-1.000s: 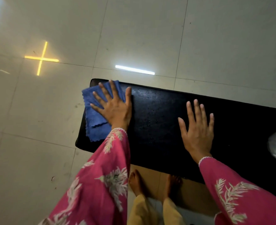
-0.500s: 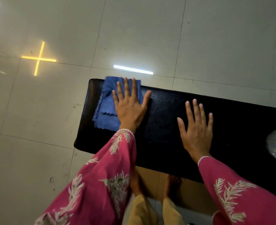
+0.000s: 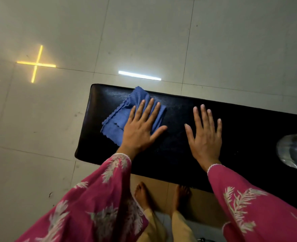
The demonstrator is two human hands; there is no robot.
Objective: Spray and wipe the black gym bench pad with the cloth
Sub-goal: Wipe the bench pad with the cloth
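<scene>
Two hands lie flat on the black gym bench pad [image 3: 249,135] in the head view, the only view there is. The left hand [image 3: 140,131] presses the blue cloth [image 3: 117,122] down with fingers straight and slightly spread, the thumb reaching sideways onto bare pad. Nothing is pinched. I judge a flat palm suits a sweeping wipe, since it spreads pressure over the whole fold.

The right hand [image 3: 205,137] rests bare on the pad with its fingers straight and fanned. It sits just beside the left and touches no cloth. It looks like a brace for a body leaning over the bench (and perhaps it steadies the pad too).

The cloth lies near the pad's left end, closer to the far edge than to the near one, with one corner reaching that far edge. It is folded in layers with its scalloped hems toward the left end. Its long axis runs aslant, from the near left toward the far edge.

The pad's long axis runs across the person; its rounded left end shows and its right part leaves the picture. A clear, blurred thing, likely the spray bottle [image 3: 295,151], sits toward the pad's right, well apart from both hands. From that I judge spraying is finished here and wiping is the step in hand.
</scene>
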